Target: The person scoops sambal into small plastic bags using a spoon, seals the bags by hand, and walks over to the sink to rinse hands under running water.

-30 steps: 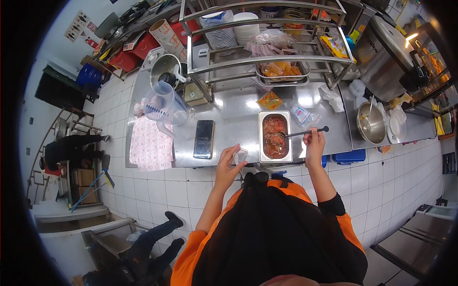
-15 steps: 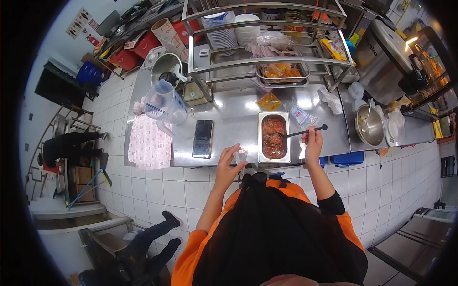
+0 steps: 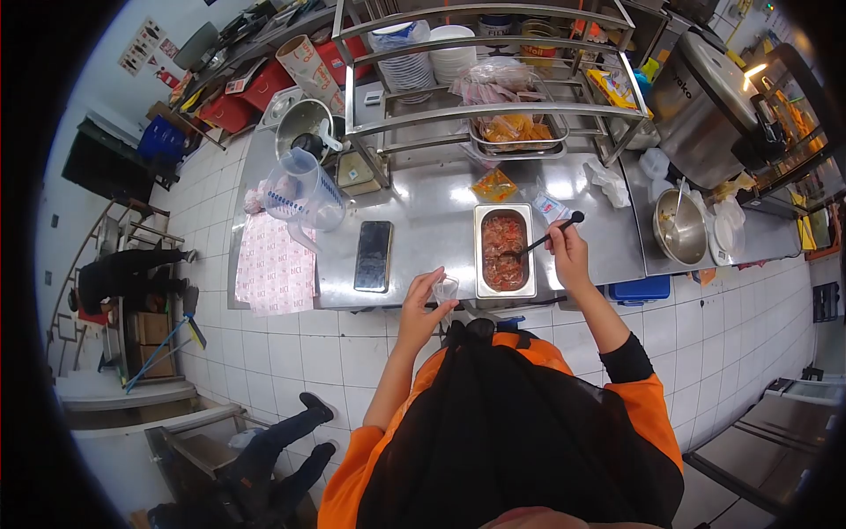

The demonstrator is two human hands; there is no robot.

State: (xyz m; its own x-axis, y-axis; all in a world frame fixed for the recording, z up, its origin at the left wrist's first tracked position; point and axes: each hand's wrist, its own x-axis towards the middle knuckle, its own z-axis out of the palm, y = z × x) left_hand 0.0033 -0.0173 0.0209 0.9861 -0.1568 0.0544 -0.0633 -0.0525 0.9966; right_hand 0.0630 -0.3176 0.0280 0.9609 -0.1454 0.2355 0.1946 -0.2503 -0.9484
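A rectangular steel pan (image 3: 480,284) of chunky red sauce (image 3: 505,231) sits near the counter's front edge. My right hand (image 3: 569,257) is closed round the handle of a black spoon (image 3: 539,241), right of the pan. The spoon slants down to the left, its lower end in the sauce. My left hand (image 3: 421,307) pinches a small clear plastic cup (image 3: 447,287) just left of the pan, at the counter edge. Left of that lies a dark phone (image 3: 374,256). Behind the pan are a packet of orange food (image 3: 493,185) and a clear printed bag (image 3: 552,206).
A clear measuring jug (image 3: 304,189) stands on pink printed paper (image 3: 275,273) at the left. A steel rack (image 3: 493,113) rises behind the pan. To the right are a steel bowl (image 3: 679,231) and a large cooker (image 3: 696,106). Other people are at the left.
My right hand has shifted slightly left and up, tilting the spoon more steeply, and its lower end has moved in the sauce. My left hand still holds the cup in nearly the same place.
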